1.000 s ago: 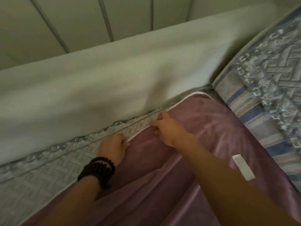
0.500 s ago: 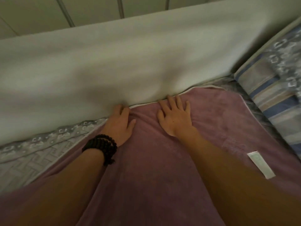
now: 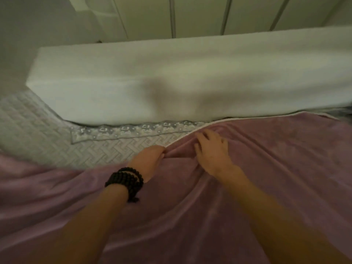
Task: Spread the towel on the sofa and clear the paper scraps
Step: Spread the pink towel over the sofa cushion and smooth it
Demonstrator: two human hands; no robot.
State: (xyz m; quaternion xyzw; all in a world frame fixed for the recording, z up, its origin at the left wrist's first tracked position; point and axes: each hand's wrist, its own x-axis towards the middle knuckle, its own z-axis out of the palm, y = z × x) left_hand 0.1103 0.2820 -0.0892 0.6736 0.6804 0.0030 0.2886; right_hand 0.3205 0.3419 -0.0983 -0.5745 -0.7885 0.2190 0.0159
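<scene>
A mauve towel (image 3: 276, 168) with a white hem lies over the sofa seat and fills the lower part of the view, with folds running toward me. My left hand (image 3: 149, 159), with a black bead bracelet on the wrist, is shut on the towel's far edge where it bunches. Just to its right, my right hand (image 3: 211, 151) rests on the towel with the fingers curled into the wrinkled fabric. The sofa's pale backrest (image 3: 190, 79) runs across the middle. No paper scrap is in view.
A grey quilted seat cover (image 3: 85, 149) with a lace border (image 3: 133, 130) shows uncovered to the left of the towel. Behind the backrest stands a light wall with vertical panel lines (image 3: 172, 16).
Both hands came back from the backrest and moved left along the towel's edge. The left hand closed on the hem. The view swung left; the paper strip and striped cushion left the frame.
</scene>
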